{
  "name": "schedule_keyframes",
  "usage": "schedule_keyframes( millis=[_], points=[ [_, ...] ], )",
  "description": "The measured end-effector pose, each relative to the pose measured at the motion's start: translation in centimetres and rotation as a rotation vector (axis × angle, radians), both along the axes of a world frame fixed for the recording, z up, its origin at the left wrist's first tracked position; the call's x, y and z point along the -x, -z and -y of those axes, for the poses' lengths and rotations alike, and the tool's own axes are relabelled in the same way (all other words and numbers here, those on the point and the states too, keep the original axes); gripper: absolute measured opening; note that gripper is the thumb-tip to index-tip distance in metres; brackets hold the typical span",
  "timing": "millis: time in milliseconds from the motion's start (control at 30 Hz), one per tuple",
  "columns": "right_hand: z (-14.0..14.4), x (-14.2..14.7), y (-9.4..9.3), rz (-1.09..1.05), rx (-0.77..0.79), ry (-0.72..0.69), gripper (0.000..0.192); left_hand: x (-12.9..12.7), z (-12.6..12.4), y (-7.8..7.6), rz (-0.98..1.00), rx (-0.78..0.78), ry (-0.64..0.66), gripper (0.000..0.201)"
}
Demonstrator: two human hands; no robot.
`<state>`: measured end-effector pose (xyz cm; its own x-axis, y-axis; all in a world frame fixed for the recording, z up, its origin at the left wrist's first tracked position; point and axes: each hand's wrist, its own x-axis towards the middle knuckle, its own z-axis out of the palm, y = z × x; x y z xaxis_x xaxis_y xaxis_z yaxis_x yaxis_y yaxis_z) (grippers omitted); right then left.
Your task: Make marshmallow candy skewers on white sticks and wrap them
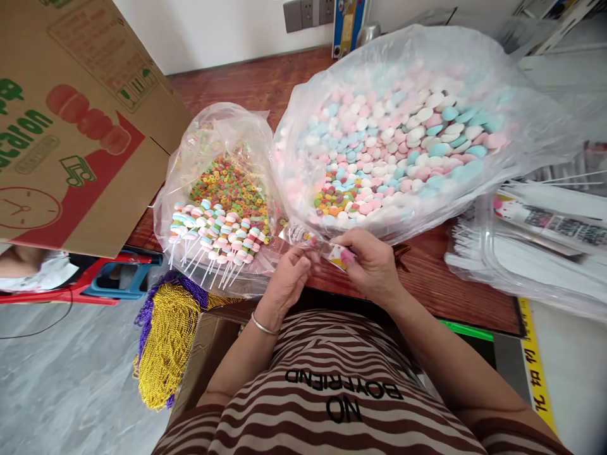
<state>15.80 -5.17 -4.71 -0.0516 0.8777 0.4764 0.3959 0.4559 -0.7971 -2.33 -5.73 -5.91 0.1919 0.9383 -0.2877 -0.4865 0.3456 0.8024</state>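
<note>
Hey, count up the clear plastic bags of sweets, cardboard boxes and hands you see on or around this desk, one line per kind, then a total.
Clear plastic bags of sweets: 2, the big bag of pastel candies and the small bag of rings and skewers.
Cardboard boxes: 1, the printed box.
Hands: 2, left hand and right hand, both on a small wrapper.
Total: 5.

I see a reddish-brown wooden tabletop (246,82) running back to a plain white wall (213,28) with a grey socket plate (308,12) set in it. Grey stone-look floor (61,373) lies at left, under a large printed cardboard box (71,120). Daylight falls evenly and soft.
</note>
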Motion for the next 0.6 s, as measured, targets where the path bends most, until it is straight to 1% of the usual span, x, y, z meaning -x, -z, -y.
schedule_keyframes(
  millis=[67,100,133,200,233,300,400,500,600],
  points=[
    [-0.1,0.3,-0.2,0.035,-0.027,-0.119,0.015,-0.1,0.1,-0.3,0.097,0.028,0.076,0.062],
    [-0.2,0.4,-0.2,0.046,-0.041,-0.161,0.015,-0.2,0.2,-0.4,0.121,0.04,0.082,0.06],
    [-0.2,0.6,-0.2,0.057,-0.055,-0.196,0.014,-0.3,0.2,-0.5,0.128,0.043,0.054,0.051],
    [-0.4,1.0,-0.1,0.079,-0.084,-0.234,0.014,-0.5,0.2,-0.4,0.102,0.032,-0.053,0.035],
    [-0.4,1.1,-0.1,0.085,-0.093,-0.235,0.014,-0.6,0.1,-0.3,0.089,0.026,-0.113,0.035],
    [-0.5,1.5,-0.3,0.07,-0.091,-0.213,0.012,-0.8,-0.1,0.1,0.097,0.052,-0.204,0.041],
    [-0.4,2.2,-1.0,0.011,-0.019,-0.181,0.009,-1.0,-0.4,0.5,0.172,0.145,-0.283,0.042],
    [-0.5,3.1,-2.1,-0.046,0.042,-0.146,0.007,-1.2,-0.8,0.4,0.251,0.209,-0.287,0.033],
    [-0.6,3.9,-2.8,-0.093,0.051,-0.146,0.006,-1.0,-1.1,0.0,0.354,0.255,-0.273,0.031]
  ],
)
